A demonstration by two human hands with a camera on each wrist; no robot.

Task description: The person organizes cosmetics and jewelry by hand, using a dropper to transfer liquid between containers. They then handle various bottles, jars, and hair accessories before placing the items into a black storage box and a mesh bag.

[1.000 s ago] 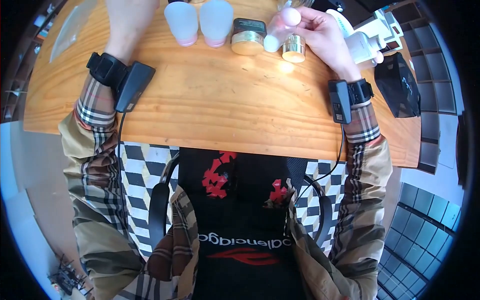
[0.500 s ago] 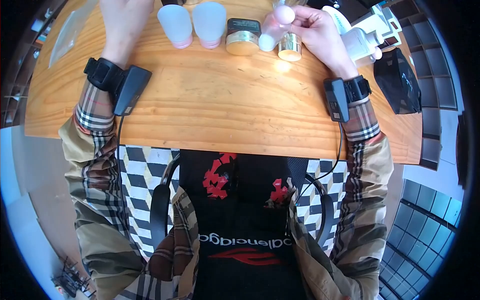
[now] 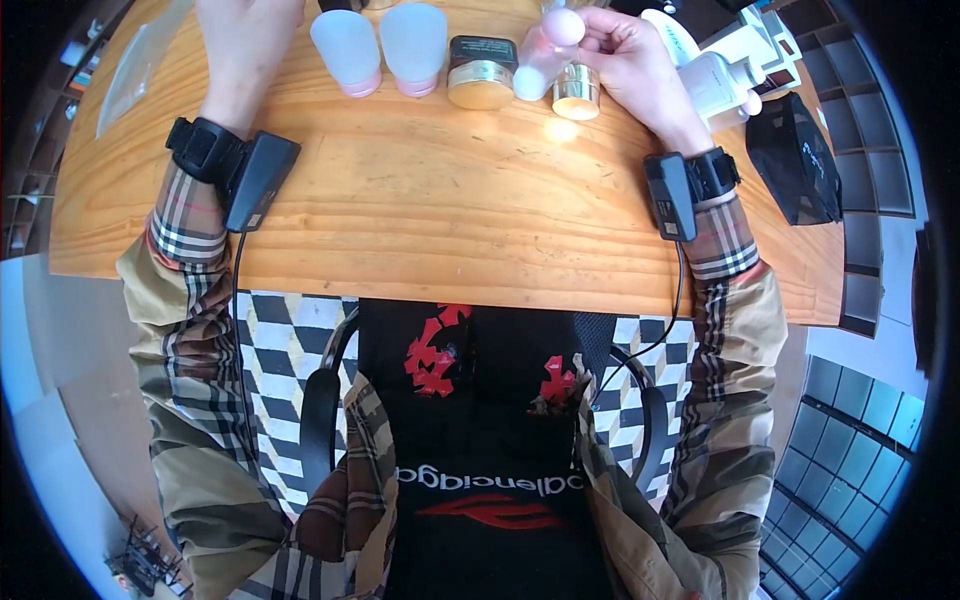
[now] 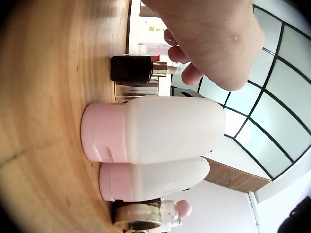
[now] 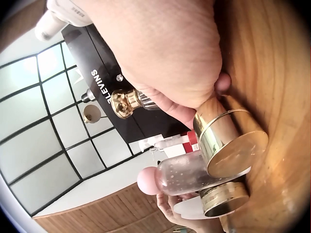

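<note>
My right hand (image 3: 645,75) grips a small gold jar (image 5: 223,138), thumb against its side, while some fingers are hidden behind it. Right beside the jar stands a clear bottle (image 5: 182,174) with a pink ball top. My left hand (image 4: 218,43) is relaxed with bent fingers close to a dark dropper bottle (image 4: 132,69). The head view's top edge cuts off its fingers. Between the hands, two frosted squeeze bottles (image 3: 345,45) stand on pink caps. Next to them is a black-and-gold jar (image 3: 481,75).
At the table's right are a white pump bottle (image 3: 712,85), a white box (image 3: 755,40) and a black pouch (image 3: 797,160). A clear plastic bag (image 3: 140,65) lies at the far left. The wooden table (image 3: 440,210) has its front edge before my lap.
The view has swung slightly, shifting the items left in it. The gold jar has moved a little away from the front edge; both hands otherwise keep nearly the same places.
</note>
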